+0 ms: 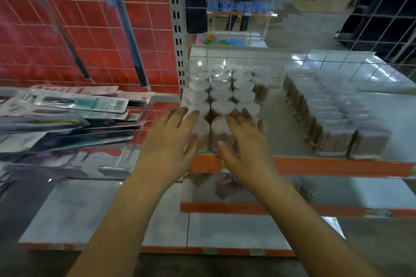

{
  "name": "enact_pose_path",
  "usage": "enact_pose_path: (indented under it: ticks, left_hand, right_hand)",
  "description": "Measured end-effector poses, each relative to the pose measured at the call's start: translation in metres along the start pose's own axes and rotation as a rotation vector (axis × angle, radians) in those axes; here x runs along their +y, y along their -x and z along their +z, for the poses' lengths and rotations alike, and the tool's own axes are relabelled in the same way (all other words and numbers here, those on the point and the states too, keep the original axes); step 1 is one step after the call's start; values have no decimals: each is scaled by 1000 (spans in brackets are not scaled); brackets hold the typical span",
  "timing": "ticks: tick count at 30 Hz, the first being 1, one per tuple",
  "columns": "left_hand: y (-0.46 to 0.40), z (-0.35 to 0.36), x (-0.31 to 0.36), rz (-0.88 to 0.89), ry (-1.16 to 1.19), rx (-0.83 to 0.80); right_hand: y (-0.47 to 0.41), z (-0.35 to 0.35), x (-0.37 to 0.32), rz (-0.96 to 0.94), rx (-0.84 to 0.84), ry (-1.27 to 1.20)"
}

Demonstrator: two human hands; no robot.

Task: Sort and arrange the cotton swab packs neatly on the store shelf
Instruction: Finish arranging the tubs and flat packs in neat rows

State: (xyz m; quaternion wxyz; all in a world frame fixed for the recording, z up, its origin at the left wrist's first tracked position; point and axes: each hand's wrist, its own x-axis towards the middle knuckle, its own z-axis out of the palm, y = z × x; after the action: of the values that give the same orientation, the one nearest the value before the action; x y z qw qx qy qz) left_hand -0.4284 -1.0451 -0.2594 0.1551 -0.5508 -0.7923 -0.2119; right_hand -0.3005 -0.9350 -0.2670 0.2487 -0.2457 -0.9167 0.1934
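Clear round cotton swab packs [221, 94] with white tops and brown sticks stand in tight rows at the left end of the white shelf [281, 119]. My left hand [171, 139] rests with straight fingers on the front left pack. My right hand [244, 139] lies flat over the front right packs, its fingers spread. A second, longer block of swab packs [333, 117] stands further right on the same shelf, apart from both hands. The view is blurred.
A grey slotted upright [179, 29] borders the shelf on the left. Flat carded packages [74, 108] hang on pegs from a red wire-grid panel [78, 18]. An orange shelf edge [337, 166] runs in front, with lower shelves beneath. A wire grid [360, 60] backs the shelf.
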Motion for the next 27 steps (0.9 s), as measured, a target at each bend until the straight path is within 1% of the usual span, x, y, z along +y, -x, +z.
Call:
enact_pose_path:
  ticks: [2, 6, 10, 15, 24, 27]
  left_hand:
    - [3, 1, -14, -23, -12, -20]
    - [7, 5, -29, -113, 11, -52]
    - [12, 10, -36, -133, 33, -69]
    - [18, 11, -42, -147, 73, -70]
    - [30, 14, -48, -141, 145, -38]
    - [33, 14, -48, -117, 155, -23]
  right_hand:
    - [-6, 6, -5, -7, -26, 53]
    - [-20, 16, -14, -42, 9, 124]
    - [-35, 26, -17, -20, -83, 279]
    - [-37, 38, -23, -6, -169, 380]
    - [-37, 48, -20, 31, -76, 371]
    - [-36, 50, -22, -13, 21, 340]
